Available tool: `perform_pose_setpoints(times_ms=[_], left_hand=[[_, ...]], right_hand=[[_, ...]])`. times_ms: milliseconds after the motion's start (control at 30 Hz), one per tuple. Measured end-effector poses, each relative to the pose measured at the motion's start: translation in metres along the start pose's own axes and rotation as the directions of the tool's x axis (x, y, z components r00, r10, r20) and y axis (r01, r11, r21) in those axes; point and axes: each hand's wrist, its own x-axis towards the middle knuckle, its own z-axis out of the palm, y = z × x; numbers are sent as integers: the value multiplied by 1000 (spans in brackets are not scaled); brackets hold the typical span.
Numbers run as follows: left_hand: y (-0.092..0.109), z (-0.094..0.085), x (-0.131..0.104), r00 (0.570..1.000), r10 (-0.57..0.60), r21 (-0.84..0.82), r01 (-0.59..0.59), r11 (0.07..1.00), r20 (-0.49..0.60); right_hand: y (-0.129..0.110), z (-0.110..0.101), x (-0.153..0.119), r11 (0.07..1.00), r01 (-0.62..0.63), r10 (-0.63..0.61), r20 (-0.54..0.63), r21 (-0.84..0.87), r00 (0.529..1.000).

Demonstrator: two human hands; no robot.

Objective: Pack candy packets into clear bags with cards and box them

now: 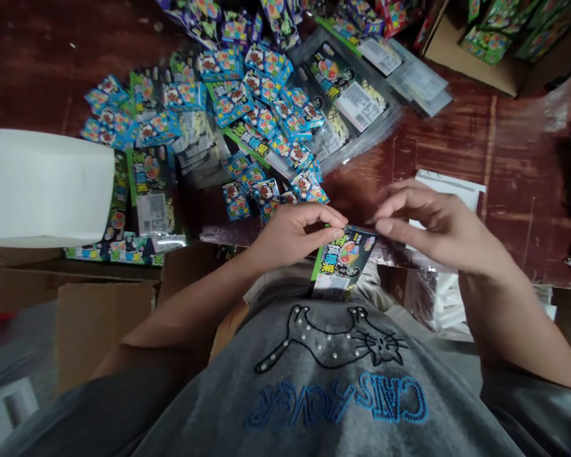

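A black and green printed packet (345, 259) hangs at the table's front edge, just above my lap. My left hand (309, 230) pinches its top left corner between thumb and fingers. Close to the packet's top right corner is my right hand (416, 219), its thumb and fingers apart with nothing visible between them. Beyond my left hand lies a loose pile of small blue candy boxes (266, 190). Flat printed bags (347, 95) in clear plastic lie behind the pile, and another printed bag (152, 190) rests to the left.
A white container (47, 187) stands at the left of the dark red table (461, 139). Purple boxes (235, 28) lie at the back. A cardboard box (476, 60) with green packets is back right. White sheets (445, 184) lie under my right hand.
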Motion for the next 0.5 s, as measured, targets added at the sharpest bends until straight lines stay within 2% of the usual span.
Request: perform_pose_setpoints(times_ms=[100, 200, 267, 333, 433, 500], left_hand=[[-1, 4, 1, 1000, 2, 19, -1, 1000, -13], [-1, 5, -1, 999, -24, -5, 24, 1000, -36], [-2, 4, -5, 998, -48, -25, 47, 999, -38], [-3, 4, -14, 997, -66, -32, 65, 997, -37], [-4, 6, -32, 993, -83, 0, 83, 997, -89], [-3, -1, -45, 982, -79, 9, 82, 997, -171]], right_hand=[[-1, 11, 7, 998, 12, -2, 157, -61, 988], [3, 22, 6, 975, 50, -28, 102, -217, 994], [6, 28, 3, 951, 89, -87, 22, -297, 996], [9, 34, 1, 932, 132, -142, -5, -338, 990], [15, 45, 10, 920, 186, -169, 80, -345, 982], [15, 51, 26, 919, 236, -198, 147, -317, 969]])
